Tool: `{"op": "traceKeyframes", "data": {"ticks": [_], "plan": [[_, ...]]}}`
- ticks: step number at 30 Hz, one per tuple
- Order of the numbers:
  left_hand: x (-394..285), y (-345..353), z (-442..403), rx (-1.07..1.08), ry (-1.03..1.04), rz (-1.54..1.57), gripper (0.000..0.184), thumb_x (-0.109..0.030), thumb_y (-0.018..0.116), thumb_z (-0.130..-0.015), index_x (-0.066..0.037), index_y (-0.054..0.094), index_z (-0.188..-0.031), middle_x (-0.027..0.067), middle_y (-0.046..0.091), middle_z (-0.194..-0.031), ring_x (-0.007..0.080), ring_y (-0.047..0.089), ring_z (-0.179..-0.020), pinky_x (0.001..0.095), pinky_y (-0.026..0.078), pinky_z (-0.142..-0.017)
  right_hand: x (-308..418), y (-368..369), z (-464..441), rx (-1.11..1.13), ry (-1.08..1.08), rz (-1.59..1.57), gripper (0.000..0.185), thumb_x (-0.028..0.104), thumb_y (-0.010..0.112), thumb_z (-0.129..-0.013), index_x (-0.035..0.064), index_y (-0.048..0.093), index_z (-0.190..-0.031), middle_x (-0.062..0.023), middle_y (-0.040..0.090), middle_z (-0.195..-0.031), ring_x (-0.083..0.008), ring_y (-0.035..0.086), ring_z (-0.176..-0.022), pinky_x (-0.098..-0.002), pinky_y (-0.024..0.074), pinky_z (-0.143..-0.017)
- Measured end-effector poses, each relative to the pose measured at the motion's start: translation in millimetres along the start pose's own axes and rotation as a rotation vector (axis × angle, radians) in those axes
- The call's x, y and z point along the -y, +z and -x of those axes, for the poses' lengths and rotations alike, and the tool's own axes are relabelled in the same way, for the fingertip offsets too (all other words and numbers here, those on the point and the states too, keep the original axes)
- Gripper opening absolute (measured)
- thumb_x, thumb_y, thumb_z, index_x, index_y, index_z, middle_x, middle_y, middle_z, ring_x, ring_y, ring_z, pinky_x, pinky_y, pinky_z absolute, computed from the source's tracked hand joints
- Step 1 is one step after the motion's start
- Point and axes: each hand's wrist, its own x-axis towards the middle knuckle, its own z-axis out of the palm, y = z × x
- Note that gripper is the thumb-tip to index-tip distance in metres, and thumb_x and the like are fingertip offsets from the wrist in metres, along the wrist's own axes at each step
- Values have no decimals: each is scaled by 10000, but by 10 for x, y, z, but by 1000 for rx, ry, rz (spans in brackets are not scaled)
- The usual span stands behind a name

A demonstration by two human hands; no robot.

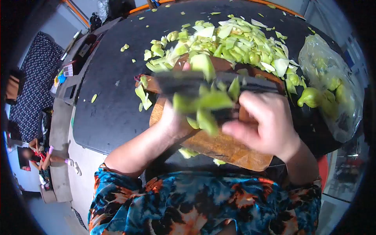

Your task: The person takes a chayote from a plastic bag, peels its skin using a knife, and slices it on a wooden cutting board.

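My right hand (268, 121) is closed around the handle of a wide dark knife (168, 84), whose blade is smeared by motion. Green slices (215, 100) cling to the blade or fall from it; the blur hides which. Behind the knife, my left hand (176, 121) is mostly covered, with a fingertip showing beside a pale green chunk of chayote (202, 65) that it seems to grip. Both hands are above a wooden cutting board (243, 152). Just past the board lies a large heap of chopped chayote (243, 45).
A clear plastic bag (348, 117) at the right holds several chayotes, one chayote (309, 97) at its mouth. Loose bits dot the black table (109, 102). Scraps (188, 152) lie at the near edge. A person (39, 160) sits far left.
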Motion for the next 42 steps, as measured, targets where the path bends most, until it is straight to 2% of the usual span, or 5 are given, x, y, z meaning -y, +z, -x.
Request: {"op": "traceKeyframes", "data": {"ticks": [7, 14, 27, 37, 42], "plan": [[2, 58, 51, 62, 18, -10, 599, -567, 403, -935, -82, 502, -1273, 111, 609, -1120, 273, 618, -971, 423, 521, -825, -954, -58, -200, -223, 670, 292, 574, 555, 517, -904, 8, 598, -749, -184, 615, -667, -370, 614, -647, -436, 477, -611], [-149, -7, -34, -49, 159, -44, 504, -416, 486, -957, -44, 444, -1294, 115, 550, -1250, 258, 544, -1149, 429, 441, -968, -1138, -17, -148, -317, 662, -160, 540, 481, 584, -907, -13, 545, -692, -47, 421, -571, -127, 382, -570, -303, 350, -545], [-223, -92, -104, 12, 330, -278, 515, -289, 616, -920, -37, 392, -1309, 116, 534, -1235, 249, 545, -1132, 419, 422, -998, -576, 18, -108, -233, 233, -302, 441, 308, 657, -902, 31, 432, -643, 41, 329, -550, -64, 294, -548, -270, 247, -484], [-443, -43, -116, 262, 974, -1870, 640, -108, 850, -626, -63, 488, -1152, 128, 525, -1175, 296, 514, -1126, 402, 412, -979, -643, -23, -101, -256, 290, -347, 467, 324, 636, -917, 34, 398, -639, 36, 308, -569, -63, 286, -570, -267, 249, -494], [-386, -11, -102, 444, 890, -1793, 660, -281, 845, -634, -44, 553, -1177, 151, 545, -1153, 343, 518, -1099, 415, 421, -950, -655, 19, -102, -255, 298, -371, 443, 319, 630, -921, 22, 436, -655, 32, 331, -577, -66, 305, -576, -265, 265, -500]]}}
